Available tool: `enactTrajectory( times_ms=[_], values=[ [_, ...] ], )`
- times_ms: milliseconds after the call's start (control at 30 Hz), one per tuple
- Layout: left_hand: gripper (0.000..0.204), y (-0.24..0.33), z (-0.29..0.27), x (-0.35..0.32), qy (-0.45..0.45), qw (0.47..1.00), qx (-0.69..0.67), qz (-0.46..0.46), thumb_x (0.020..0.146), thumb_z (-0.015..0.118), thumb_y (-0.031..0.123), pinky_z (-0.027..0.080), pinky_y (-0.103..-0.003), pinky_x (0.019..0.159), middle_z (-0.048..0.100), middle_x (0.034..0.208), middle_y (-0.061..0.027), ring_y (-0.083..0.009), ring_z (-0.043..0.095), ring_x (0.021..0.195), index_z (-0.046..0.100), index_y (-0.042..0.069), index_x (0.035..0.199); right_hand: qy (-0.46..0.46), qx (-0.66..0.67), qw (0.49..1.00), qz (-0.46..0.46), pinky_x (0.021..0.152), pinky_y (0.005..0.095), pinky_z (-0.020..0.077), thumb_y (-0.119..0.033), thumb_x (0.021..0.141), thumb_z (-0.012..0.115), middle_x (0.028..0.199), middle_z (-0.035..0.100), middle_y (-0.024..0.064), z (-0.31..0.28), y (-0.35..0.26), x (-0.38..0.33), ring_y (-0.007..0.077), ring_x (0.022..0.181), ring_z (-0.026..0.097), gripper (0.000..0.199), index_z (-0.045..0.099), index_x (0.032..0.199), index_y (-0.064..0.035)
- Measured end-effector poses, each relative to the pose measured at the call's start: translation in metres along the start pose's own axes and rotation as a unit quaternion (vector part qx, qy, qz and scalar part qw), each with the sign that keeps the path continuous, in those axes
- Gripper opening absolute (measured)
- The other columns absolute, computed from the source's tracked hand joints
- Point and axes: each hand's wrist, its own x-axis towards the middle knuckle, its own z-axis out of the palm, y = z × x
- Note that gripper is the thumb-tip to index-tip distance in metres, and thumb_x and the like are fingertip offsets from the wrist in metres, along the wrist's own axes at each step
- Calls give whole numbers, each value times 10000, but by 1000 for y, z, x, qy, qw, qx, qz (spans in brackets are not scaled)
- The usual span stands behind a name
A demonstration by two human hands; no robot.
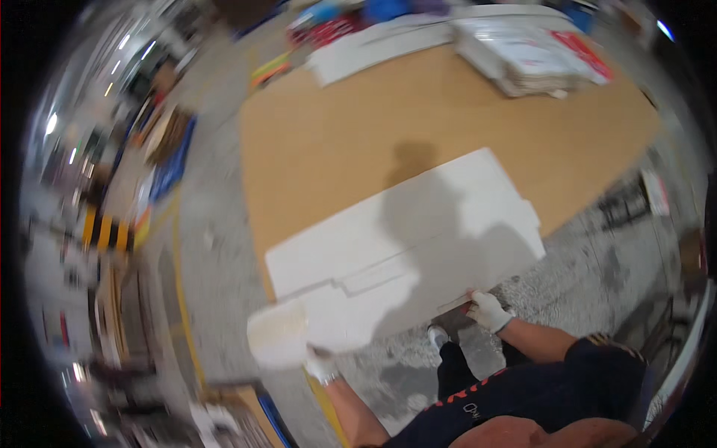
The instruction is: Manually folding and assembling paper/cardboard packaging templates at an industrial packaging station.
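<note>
A white sheet [403, 254] lay flat over the near part of a brown tabletop [336, 142], its long axis slanting from the lower left of the view to the upper right, so the left end sat nearer the person than the right. The rounded, cream-tinted left end pointed left and toward the body, reaching past the tabletop's near left corner; the right end, with a small step in its outline, pointed right and away. A stepped line ran lengthwise along the middle, whether fold or overlap I could not tell. The gloved right hand [490, 310] pinched the near edge; the gloved left hand [323, 366] was at that edge by the left end, too blurred to tell its grip. A flat stack [523, 63] rested at the far right.
</note>
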Motion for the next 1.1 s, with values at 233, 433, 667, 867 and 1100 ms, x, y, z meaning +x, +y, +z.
enactTrajectory(
  times_ms=[233,433,667,867,1100],
  values=[
    [210,40,122,-109,-31,923,-313,-220,890,586,134,324,-264,399,456,575,36,-102,395,447,492,148,702,68,7,988,-138,686,396,530,-226,887,603,888,634,104,-96,-68,19,245,789,636,204,611,948,-32],
    [206,37,183,-186,-266,818,-411,-304,932,529,260,393,-308,448,512,628,6,-145,471,507,522,142,763,137,4,980,-144,687,445,540,-198,884,638,905,646,113,-186,-162,16,267,774,643,226,602,1012,-15],
    [304,20,321,-302,-156,910,-231,-306,962,445,352,465,-385,623,574,737,-9,-204,541,673,544,115,800,140,3,961,-240,515,408,528,-140,889,614,807,655,142,-308,-291,12,241,602,631,197,629,980,34],
    [348,-39,404,-360,-539,558,-518,-360,987,405,366,467,-360,636,630,824,-39,-194,555,694,580,100,847,181,54,955,-230,574,403,559,-136,882,617,814,654,129,-384,-406,-4,269,673,659,156,638,949,3],
    [345,-51,509,-487,-442,667,-441,-406,992,412,363,454,-338,605,623,793,-31,-178,548,668,581,107,834,199,0,956,-215,564,366,557,-170,892,608,823,659,91,-476,-498,2,215,658,649,200,635,1003,-6]
  ],
)
